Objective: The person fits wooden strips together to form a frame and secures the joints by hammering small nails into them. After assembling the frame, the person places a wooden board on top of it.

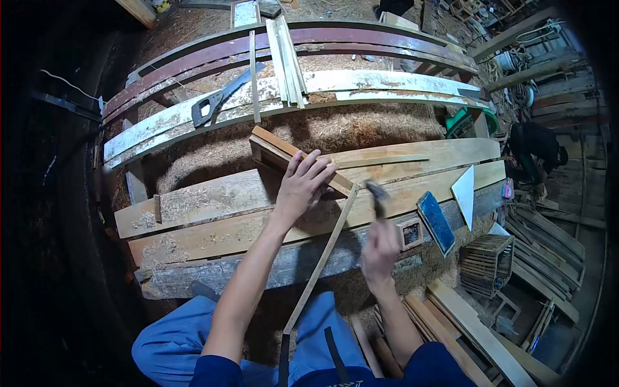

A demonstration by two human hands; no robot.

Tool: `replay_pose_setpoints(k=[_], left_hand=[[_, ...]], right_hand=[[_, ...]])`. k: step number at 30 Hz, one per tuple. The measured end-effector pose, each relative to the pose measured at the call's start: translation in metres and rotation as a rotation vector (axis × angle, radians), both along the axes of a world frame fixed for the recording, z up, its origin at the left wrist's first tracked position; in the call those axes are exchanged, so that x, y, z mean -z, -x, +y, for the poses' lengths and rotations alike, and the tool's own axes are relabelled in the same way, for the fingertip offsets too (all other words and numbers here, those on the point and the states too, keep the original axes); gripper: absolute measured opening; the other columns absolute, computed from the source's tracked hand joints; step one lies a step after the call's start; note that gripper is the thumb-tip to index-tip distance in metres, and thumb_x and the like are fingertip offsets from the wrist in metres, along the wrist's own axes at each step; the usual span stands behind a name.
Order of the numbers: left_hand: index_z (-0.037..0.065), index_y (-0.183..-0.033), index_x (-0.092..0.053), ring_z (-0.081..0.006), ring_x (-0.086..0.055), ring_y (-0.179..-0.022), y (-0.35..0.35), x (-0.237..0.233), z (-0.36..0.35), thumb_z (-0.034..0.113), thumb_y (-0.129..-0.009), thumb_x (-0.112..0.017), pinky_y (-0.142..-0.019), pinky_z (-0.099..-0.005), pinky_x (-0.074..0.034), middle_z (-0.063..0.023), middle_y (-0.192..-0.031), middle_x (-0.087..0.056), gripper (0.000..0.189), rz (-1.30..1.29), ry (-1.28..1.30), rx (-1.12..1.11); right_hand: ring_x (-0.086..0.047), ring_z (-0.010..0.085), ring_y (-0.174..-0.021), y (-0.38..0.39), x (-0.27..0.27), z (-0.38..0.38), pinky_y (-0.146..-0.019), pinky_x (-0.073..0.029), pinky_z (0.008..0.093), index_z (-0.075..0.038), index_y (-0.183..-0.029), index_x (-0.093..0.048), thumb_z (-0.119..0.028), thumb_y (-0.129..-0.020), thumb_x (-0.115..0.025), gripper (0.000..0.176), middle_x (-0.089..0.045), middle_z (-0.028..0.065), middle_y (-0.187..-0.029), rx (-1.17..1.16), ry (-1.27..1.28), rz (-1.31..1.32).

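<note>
My left hand point(302, 184) grips a wooden frame point(267, 142) standing on edge on the plank bench, fingers over its top board. A long thin wooden strip point(322, 261) meets the frame's near corner and slants down toward my lap. In my right hand point(380, 250) is a hammer point(376, 193), blurred by motion, its head just right of that corner. Any nail there is too small to see. Beside the right hand lie a small wooden square frame point(411, 233), a blue rectangular block point(436, 222) and a white triangular piece point(464, 193).
Across the shavings-filled gap runs a white-painted beam point(387, 82) carrying a handsaw point(219, 100) and several wooden strips point(284, 61). A slatted crate point(483, 261) and stacked boards point(541, 251) stand at right. Another person point(538, 151) bends farther right.
</note>
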State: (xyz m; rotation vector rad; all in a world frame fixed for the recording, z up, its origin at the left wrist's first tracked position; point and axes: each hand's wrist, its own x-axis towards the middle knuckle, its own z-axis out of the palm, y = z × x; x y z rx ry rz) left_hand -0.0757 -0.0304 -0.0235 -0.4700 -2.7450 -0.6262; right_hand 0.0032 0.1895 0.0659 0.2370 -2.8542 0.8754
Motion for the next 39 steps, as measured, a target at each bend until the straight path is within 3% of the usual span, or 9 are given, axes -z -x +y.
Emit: replay_pose_setpoints(k=[14, 17, 19, 24, 27, 29, 35, 37, 39], left_hand=[[0.022, -0.138, -0.063, -0.022, -0.046, -0.144, -0.001, 0.0, -0.002, 0.02, -0.088, -0.073, -0.125, -0.0477, -0.025, 0.0005, -0.14, -0.059, 0.05, -0.03, -0.041, -0.007], [0.022, -0.138, -0.063, -0.0215, -0.046, -0.144, -0.002, 0.002, 0.001, 0.021, -0.087, -0.075, -0.126, -0.0472, -0.025, 0.0011, -0.14, -0.06, 0.052, 0.01, -0.067, 0.002], [0.022, -0.138, -0.063, -0.0212, -0.046, -0.144, -0.001, -0.001, 0.0, 0.021, -0.086, -0.075, -0.126, -0.0473, -0.025, 0.0016, -0.14, -0.059, 0.054, -0.027, -0.042, 0.015], [0.023, -0.138, -0.063, -0.0209, -0.046, -0.144, -0.003, 0.004, 0.002, 0.021, -0.085, -0.076, -0.126, -0.0473, -0.024, 0.0026, -0.14, -0.059, 0.054, -0.025, -0.051, -0.016], [0.022, -0.138, -0.063, -0.0217, -0.045, -0.144, 0.001, 0.002, 0.001, 0.024, -0.087, -0.075, -0.127, -0.0474, -0.023, 0.0016, -0.141, -0.059, 0.053, -0.02, -0.033, 0.003], [0.021, -0.139, -0.063, -0.0226, -0.045, -0.145, -0.001, 0.002, 0.003, 0.027, -0.089, -0.074, -0.128, -0.0475, -0.023, 0.0003, -0.141, -0.058, 0.052, -0.023, 0.005, 0.012], [0.023, -0.137, -0.063, -0.0216, -0.047, -0.142, -0.004, 0.004, 0.003, 0.02, -0.085, -0.074, -0.127, -0.0475, -0.022, 0.0015, -0.137, -0.06, 0.053, -0.014, -0.091, -0.015], [0.022, -0.136, -0.063, -0.0216, -0.047, -0.143, -0.005, 0.002, 0.002, 0.021, -0.085, -0.075, -0.127, -0.0475, -0.022, 0.0016, -0.137, -0.06, 0.053, 0.019, -0.06, -0.016], [0.022, -0.136, -0.063, -0.0218, -0.047, -0.142, -0.002, -0.001, 0.0, 0.021, -0.084, -0.076, -0.126, -0.0477, -0.023, 0.0013, -0.137, -0.06, 0.053, -0.044, -0.013, -0.019]], right_hand=[[-0.061, 0.0472, -0.081, -0.004, -0.023, 0.007, -0.066, -0.048, 0.0527, 0.005, -0.116, -0.066, -0.014, -0.107, -0.056, 0.023, -0.062, 0.0251, -0.094, 0.072, 0.017, -0.003], [-0.061, 0.047, -0.078, -0.015, 0.002, 0.011, -0.065, -0.048, 0.0524, 0.0, -0.135, -0.063, -0.014, -0.106, -0.058, 0.033, -0.063, 0.0245, -0.094, 0.049, 0.153, 0.205], [-0.064, 0.0401, -0.081, 0.001, 0.001, 0.001, -0.071, -0.051, 0.0466, 0.005, -0.141, -0.057, -0.015, -0.111, -0.05, 0.037, -0.067, 0.027, -0.101, 0.001, -0.078, -0.198], [-0.066, 0.047, -0.096, -0.003, -0.018, -0.001, -0.084, -0.054, 0.0466, 0.008, -0.131, -0.063, -0.015, -0.108, -0.054, 0.034, -0.069, 0.0253, -0.11, 0.093, 0.154, 0.194], [-0.066, 0.0469, -0.094, 0.0, 0.002, 0.01, -0.082, -0.053, 0.0469, 0.009, -0.128, -0.064, -0.015, -0.109, -0.052, 0.033, -0.069, 0.0267, -0.107, -0.093, -0.044, 0.183], [-0.063, 0.046, -0.088, 0.004, -0.012, -0.001, -0.079, -0.05, 0.0485, 0.01, -0.126, -0.064, -0.016, -0.11, -0.051, 0.033, -0.067, 0.0262, -0.101, 0.08, 0.023, -0.25], [-0.065, 0.0484, -0.088, -0.004, -0.014, 0.01, -0.071, -0.053, 0.0499, 0.004, -0.142, -0.057, -0.011, -0.107, -0.055, 0.038, -0.067, 0.0296, -0.111, 0.021, 0.113, 0.231], [-0.065, 0.0477, -0.088, 0.009, 0.0, 0.0, -0.07, -0.052, 0.0507, 0.003, -0.141, -0.056, -0.011, -0.106, -0.056, 0.038, -0.066, 0.0302, -0.107, 0.017, 0.008, -0.204], [-0.064, 0.0481, -0.087, 0.008, 0.003, 0.002, -0.072, -0.051, 0.0519, 0.005, -0.133, -0.061, -0.01, -0.105, -0.058, 0.032, -0.064, 0.0307, -0.101, 0.054, -0.008, -0.147]])
